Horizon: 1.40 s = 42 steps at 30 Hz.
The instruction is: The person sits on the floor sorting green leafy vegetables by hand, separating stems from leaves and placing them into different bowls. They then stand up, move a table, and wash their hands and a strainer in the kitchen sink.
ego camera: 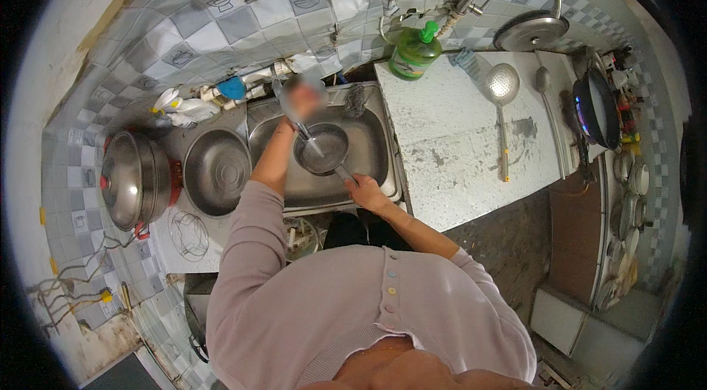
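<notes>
My right hand (pixel 364 191) grips the handle of a metal saucepan (pixel 334 155), which is held over the stainless-steel sink (pixel 367 169). Water runs from the faucet spout (pixel 302 130) into the pan. My left hand (pixel 305 97) is up at the faucet, at the back left of the sink. It is blurred, so its fingers and what they touch cannot be made out. A dark scouring pad (pixel 354 100) lies at the sink's back right.
Left of the sink are a steel basin (pixel 218 172), a lidded pot (pixel 138 174) and a wire rack (pixel 189 236). A green pump bottle (pixel 415 54), a skimmer (pixel 502 85) and a long-handled spatula or ladle (pixel 543 80) are on the right counter. Beyond, a wok (pixel 601 108) sits over a blue flame.
</notes>
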Each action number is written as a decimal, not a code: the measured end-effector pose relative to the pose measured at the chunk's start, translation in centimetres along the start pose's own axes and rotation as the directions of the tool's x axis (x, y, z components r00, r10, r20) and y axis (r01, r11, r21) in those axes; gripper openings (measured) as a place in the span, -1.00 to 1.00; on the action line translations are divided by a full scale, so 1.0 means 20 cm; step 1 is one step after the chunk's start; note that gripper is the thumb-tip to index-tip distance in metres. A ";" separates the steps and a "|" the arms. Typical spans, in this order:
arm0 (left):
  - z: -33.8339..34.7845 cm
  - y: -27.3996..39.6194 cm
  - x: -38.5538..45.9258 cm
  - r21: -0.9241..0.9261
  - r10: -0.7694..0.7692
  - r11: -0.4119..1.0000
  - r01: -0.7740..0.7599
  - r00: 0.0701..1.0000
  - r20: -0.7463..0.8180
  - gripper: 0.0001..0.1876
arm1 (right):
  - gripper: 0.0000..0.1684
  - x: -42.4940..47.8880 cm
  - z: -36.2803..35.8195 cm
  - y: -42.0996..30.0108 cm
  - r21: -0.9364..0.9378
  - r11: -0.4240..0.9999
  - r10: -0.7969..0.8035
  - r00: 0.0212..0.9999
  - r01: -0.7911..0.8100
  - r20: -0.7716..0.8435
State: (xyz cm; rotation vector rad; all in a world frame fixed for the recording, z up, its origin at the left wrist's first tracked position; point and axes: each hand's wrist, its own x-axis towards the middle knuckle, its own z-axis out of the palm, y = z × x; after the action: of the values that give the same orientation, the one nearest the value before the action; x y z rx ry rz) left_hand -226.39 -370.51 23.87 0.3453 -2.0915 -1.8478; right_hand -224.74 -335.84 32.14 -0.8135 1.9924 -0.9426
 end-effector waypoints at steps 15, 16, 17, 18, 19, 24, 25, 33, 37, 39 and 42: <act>0.16 0.32 0.01 0.018 -0.467 0.875 0.484 0.853 -0.232 -0.88 | -0.54 0.00 -0.02 0.01 0.065 0.996 0.055 0.998 -0.057 0.033; 0.16 0.35 -0.01 0.005 -0.448 0.885 0.466 0.853 -0.267 -0.89 | -0.55 0.00 -0.02 -0.01 0.073 0.995 0.060 0.997 -0.064 0.050; 0.16 0.37 -0.02 -0.007 -0.429 0.894 0.447 0.853 -0.298 -0.89 | -0.55 0.00 -0.01 0.00 0.048 0.998 0.049 0.998 -0.051 0.046; 0.16 0.39 -0.03 -0.008 -0.431 0.893 0.451 0.848 -0.309 -0.89 | -0.55 0.00 0.00 0.00 0.023 0.999 0.042 0.998 -0.043 0.039; 0.17 0.40 -0.03 -0.009 -0.433 0.891 0.454 0.843 -0.318 -0.88 | -0.55 0.00 0.01 0.01 -0.002 0.999 0.036 0.999 -0.036 0.030; 0.16 0.38 -0.03 0.012 -0.406 0.900 0.436 0.848 -0.341 -0.87 | -0.56 -0.01 0.02 0.01 -0.011 1.000 -0.013 1.000 0.013 0.019; 0.16 0.38 -0.03 0.008 -0.402 0.903 0.430 0.849 -0.342 -0.87 | -0.56 -0.01 0.02 0.01 -0.008 1.000 -0.015 1.000 0.015 0.017; 0.19 0.38 -0.01 0.024 -0.387 0.907 0.421 0.854 -0.348 -0.85 | -0.56 -0.02 0.00 0.02 0.027 0.999 -0.023 1.000 0.023 0.000; 0.16 0.35 -0.02 0.024 -0.394 0.903 0.429 0.849 -0.353 -0.84 | -0.55 -0.02 0.00 0.00 0.003 1.000 0.000 0.999 0.000 0.033; 0.16 0.36 -0.02 0.026 -0.405 0.898 0.439 0.849 -0.340 -0.81 | -0.55 -0.01 0.01 0.03 -0.029 0.998 -0.050 0.999 0.050 0.007; 0.18 0.39 -0.01 0.031 -0.425 0.890 0.455 0.853 -0.303 -0.75 | -0.55 -0.01 0.00 0.04 -0.032 0.998 -0.058 0.998 0.058 -0.004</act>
State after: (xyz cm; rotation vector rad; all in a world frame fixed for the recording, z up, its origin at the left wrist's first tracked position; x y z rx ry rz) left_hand -227.31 -366.06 31.16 1.1371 -2.0183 -1.7801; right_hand -224.74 -335.26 31.61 -0.8915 2.0022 -0.9483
